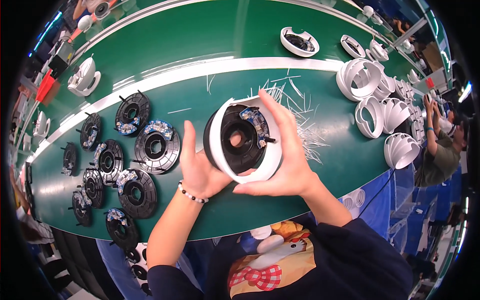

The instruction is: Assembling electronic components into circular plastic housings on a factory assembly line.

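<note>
Fingers and thumb of the right hand (294,170) are spread wide and clamped on a white shell (271,159), held up over the middle of the bench (200,220). Inside the shell sits one black disc (250,156) with one blue circuit board (256,122) along its rim. Of the left hand (202,172), the thumb stands apart from the shell; the other fingers pass behind the disc, mostly hidden, so I cannot tell how far they close. Some skin shows through the disc's centre hole. One beaded bracelet (193,197) circles the left wrist.

Toward the left end of the bench lie nine more discs (172,150), with blue boards showing on most; the closest lies at the near edge. Thin white strips (312,142), too many to count, are scattered between the right hand and the far edge. Near the right end stand white housings (401,150), at least six, overlapping too much for a full count.

Beyond a white rail (300,63) along the far edge, a second green surface (175,40) bears one white piece (84,77) at left and three white units (300,51) at right. One co-worker (442,160) is past the right end.
</note>
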Motion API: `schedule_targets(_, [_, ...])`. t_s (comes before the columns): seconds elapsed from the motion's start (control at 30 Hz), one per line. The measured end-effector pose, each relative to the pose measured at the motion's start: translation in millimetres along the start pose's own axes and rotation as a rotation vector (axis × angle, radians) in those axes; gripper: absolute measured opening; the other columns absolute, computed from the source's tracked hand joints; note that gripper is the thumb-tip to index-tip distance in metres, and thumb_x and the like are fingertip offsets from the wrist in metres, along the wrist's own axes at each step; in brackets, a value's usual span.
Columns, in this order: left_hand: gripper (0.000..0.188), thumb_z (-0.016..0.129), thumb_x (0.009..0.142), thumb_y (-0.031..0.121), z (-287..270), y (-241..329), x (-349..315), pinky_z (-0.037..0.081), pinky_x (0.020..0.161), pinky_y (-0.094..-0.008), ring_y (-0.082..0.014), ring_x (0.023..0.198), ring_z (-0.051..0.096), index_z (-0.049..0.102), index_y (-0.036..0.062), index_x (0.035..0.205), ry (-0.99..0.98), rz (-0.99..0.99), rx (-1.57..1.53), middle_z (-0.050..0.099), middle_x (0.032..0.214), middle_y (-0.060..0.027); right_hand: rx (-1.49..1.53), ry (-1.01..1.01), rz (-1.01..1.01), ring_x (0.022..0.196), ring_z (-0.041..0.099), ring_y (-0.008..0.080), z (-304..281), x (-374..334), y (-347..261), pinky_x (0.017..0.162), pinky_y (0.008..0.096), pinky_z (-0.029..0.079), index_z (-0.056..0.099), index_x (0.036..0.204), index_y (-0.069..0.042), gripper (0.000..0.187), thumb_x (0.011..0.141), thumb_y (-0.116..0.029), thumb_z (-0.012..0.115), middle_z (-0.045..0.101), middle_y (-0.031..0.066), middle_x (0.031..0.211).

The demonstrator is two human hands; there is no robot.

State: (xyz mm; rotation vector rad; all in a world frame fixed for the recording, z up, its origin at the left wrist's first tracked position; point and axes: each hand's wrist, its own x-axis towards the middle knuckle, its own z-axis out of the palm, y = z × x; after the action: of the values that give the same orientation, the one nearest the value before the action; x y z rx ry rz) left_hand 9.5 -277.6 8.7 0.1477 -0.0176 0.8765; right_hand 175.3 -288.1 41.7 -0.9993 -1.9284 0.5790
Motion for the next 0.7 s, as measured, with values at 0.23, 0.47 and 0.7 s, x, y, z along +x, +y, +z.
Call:
schedule_targets(0.23, [0.053,0.032,0.087,0.044,-1,-1,3,0.040,0.089,-0.0414,-0.0265,0.103,0.049,0.043,0.0029,0.118,0.222,0.131,0.177,0.049,0.114,-0.0141,-0.095,-0.034,-0.157,0.119,0.028,0.0369,3,2,-1,0.097,0.0448,0.024,0.027,0.128,0.000,0.106,0.045,-0.037,0.081,0.027,0.0233,0.132])
schedule_targets(0.47, [0.058,0.027,0.087,0.049,0,-8,-2,0.041,0.089,-0.0373,-0.0233,0.104,0.049,0.043,0.0034,0.119,0.179,0.200,0.163,0.049,0.115,-0.0124,-0.213,-0.140,-0.235,0.116,0.029,0.0397,4,9,-2,0.094,0.0467,0.027,0.031,0.126,-0.003,0.102,0.041,-0.031,0.080,0.027,0.0230,0.131])
schedule_targets(0.7, [0.082,0.020,0.076,0.071,2,-2,1,0.040,0.091,-0.0377,-0.0231,0.107,0.047,0.039,0.0057,0.123,0.161,0.100,0.236,0.046,0.119,-0.0116,-0.177,-0.299,-0.241,0.115,0.030,0.0399,-7,20,-5,0.093,0.0465,0.030,0.031,0.124,-0.002,0.103,0.037,-0.028,0.081,0.030,0.0210,0.129])
